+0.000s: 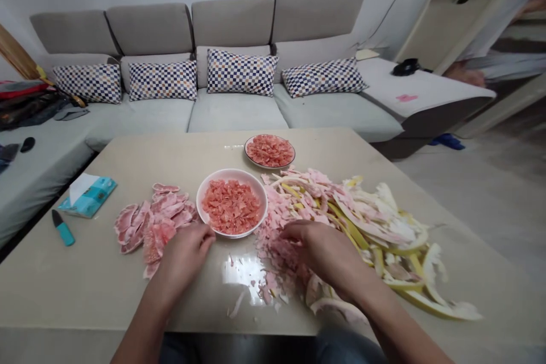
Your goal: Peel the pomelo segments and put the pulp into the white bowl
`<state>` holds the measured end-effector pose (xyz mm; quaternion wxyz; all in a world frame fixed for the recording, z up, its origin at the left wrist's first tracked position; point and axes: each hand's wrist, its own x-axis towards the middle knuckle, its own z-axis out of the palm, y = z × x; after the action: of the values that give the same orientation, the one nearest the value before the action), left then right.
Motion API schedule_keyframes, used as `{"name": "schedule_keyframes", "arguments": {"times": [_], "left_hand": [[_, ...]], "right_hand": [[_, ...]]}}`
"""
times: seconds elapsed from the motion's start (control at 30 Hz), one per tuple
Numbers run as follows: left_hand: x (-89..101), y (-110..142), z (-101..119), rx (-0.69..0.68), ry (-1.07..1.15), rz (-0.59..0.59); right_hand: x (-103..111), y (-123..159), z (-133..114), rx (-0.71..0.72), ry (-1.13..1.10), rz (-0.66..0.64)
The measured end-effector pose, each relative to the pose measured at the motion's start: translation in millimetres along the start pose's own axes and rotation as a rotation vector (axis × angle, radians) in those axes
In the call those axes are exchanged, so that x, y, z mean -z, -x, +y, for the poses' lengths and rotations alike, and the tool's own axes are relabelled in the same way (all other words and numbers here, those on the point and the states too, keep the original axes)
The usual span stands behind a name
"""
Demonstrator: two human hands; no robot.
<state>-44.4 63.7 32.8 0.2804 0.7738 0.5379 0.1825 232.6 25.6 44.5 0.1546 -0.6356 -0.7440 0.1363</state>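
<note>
My left hand (pixel 187 253) is closed, thumb against the fingers, close by the near left rim of a white bowl (pixel 200 205) filled with pink pomelo pulp (pixel 232 205). Whatever it may hold is hidden. Left of that hand lies a heap of pomelo segments (pixel 134 224), one with its pulp (pixel 157 239) bared. Over the pink membrane scraps (pixel 277 247) hangs my right hand (pixel 322 247), fingers curled inward; their tips are partly covered and I cannot make out anything in them.
Long yellow-green pomelo peels (pixel 409 250) pile up at the right. Behind the bowl stands a plate (pixel 245 153) of pulp. A tissue pack (pixel 91 196) and a teal-handled knife (pixel 63 230) lie left. Past the table is a sofa (pixel 236 111); a person (pixel 503 51) is at the far right.
</note>
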Motion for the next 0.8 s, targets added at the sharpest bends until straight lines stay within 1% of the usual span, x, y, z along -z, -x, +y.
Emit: {"name": "schedule_keyframes", "arguments": {"times": [0.07, 0.1, 0.17, 0.27, 0.43, 0.53, 0.6, 0.67, 0.7, 0.73, 0.8], "left_hand": [[-7.4, 3, -3, 0.023, -0.146, -0.132], [-12.0, 3, -5, 0.041, -0.201, -0.164], [-21.4, 3, -9, 0.076, -0.275, -0.173], [-33.3, -1, -12, 0.120, -0.299, -0.158], [-47.3, -7, -9, 0.146, -0.310, -0.169], [-43.8, -5, -4, 0.129, -0.311, -0.192], [-33.8, -1, 1, 0.093, -0.297, -0.223], [-21.9, 1, 8, 0.033, -0.247, -0.252], [-17.1, 1, 11, -0.027, -0.136, -0.235], [-14.0, -1, 14, -0.060, -0.013, -0.168], [-13.5, -6, 16, -0.069, 0.151, 0.077]], "right_hand": [[0, 5, 0, -0.038, 0.040, -0.012], [0, 7, -2, -0.043, 0.053, -0.020], [0, 7, -8, -0.019, 0.053, -0.020], [0, 5, -20, 0.025, 0.030, -0.022], [-2, 3, -29, -0.008, 0.013, -0.087], [-3, 3, -29, -0.023, -0.044, -0.093], [-4, 2, -28, -0.030, -0.120, -0.092], [-4, 0, -28, -0.035, -0.243, -0.093], [-5, -2, -28, -0.034, -0.331, -0.098], [-6, -4, -29, -0.034, -0.434, -0.109], [-11, -10, -31, -0.064, -0.676, -0.157]]}}
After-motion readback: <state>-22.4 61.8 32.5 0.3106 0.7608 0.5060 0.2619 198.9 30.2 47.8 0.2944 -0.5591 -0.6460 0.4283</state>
